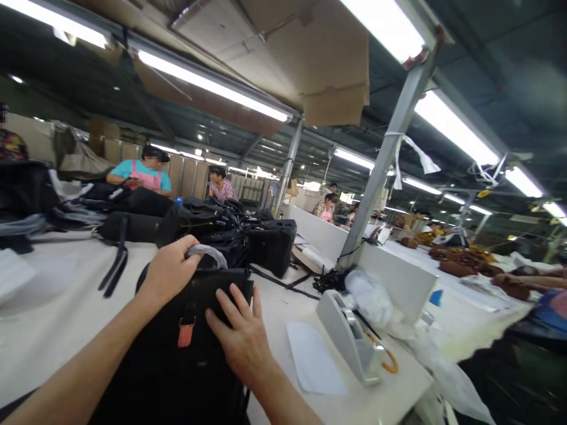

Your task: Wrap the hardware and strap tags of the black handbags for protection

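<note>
- The black bag [177, 378], boxy with a front flap, stood at the near side of the white surface [274, 348], a small coral-red tag [185, 335] hanging from its front strap.
- The right grip [243, 342] was wide, its fingers spread against the flap near the bag's upper right corner.
- The left grip [170, 268] was narrow, fingers curled at the left end of the handle [211, 254], arched and wrapped in grey material, above the bag's top.
- Right of the bag lay a white paper sheet [314, 360]; just beyond it, toward the right edge, stood a pale grey tape dispenser [348, 336], with an orange-handled tool [390, 361] partly hidden beside it.
- Behind the dispenser, a crumpled clear plastic bag [367, 295] sat near a low white partition [396, 277].
- A pile of black bags [271, 245] with straps covered the far side of the surface.
- Beyond the pile, a person in a turquoise top and pink apron [146, 177] and a person in a patterned pink top [222, 189] were visible.
</note>
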The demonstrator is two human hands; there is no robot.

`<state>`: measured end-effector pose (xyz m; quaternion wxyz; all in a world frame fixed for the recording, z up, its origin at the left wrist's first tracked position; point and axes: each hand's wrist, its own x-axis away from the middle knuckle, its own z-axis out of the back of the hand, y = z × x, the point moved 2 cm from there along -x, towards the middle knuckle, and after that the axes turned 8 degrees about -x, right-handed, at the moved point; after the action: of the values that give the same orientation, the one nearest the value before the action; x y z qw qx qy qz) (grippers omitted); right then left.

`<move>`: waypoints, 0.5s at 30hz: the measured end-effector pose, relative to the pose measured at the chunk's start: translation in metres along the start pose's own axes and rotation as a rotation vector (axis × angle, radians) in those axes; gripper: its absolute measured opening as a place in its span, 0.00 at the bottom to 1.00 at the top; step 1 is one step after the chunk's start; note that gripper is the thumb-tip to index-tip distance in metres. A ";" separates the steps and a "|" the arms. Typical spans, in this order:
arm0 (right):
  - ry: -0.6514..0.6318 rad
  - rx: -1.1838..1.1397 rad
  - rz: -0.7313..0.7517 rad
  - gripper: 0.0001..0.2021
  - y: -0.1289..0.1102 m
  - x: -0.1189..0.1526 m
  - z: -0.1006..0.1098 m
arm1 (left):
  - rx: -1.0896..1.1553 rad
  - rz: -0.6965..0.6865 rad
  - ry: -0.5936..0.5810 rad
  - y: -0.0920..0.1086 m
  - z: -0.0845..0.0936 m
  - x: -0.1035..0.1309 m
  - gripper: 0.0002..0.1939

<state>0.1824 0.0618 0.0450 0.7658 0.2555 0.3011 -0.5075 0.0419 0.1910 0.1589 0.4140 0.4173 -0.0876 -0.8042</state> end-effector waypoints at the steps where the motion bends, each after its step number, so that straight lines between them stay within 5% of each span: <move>1: -0.032 -0.016 -0.005 0.20 0.005 0.005 -0.006 | -0.004 -0.019 -0.042 -0.002 -0.003 0.001 0.10; 5: -0.146 -0.110 -0.016 0.19 0.008 0.024 -0.004 | 0.069 -0.106 -0.128 -0.007 -0.008 0.001 0.16; 10: -0.316 -0.216 0.145 0.24 0.008 0.060 -0.008 | 0.030 -0.059 -0.043 -0.011 -0.015 0.011 0.15; 13: -0.233 -0.298 0.194 0.20 0.025 0.086 -0.012 | -0.016 -0.003 0.004 -0.021 -0.025 0.016 0.16; 15: -0.202 -0.356 0.048 0.15 0.047 0.096 -0.005 | -0.028 0.060 0.015 -0.031 -0.032 0.013 0.16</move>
<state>0.2544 0.0224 -0.0236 0.8372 0.0710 0.3013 -0.4509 0.0433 0.2077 0.1155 0.4443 0.4149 -0.0855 -0.7894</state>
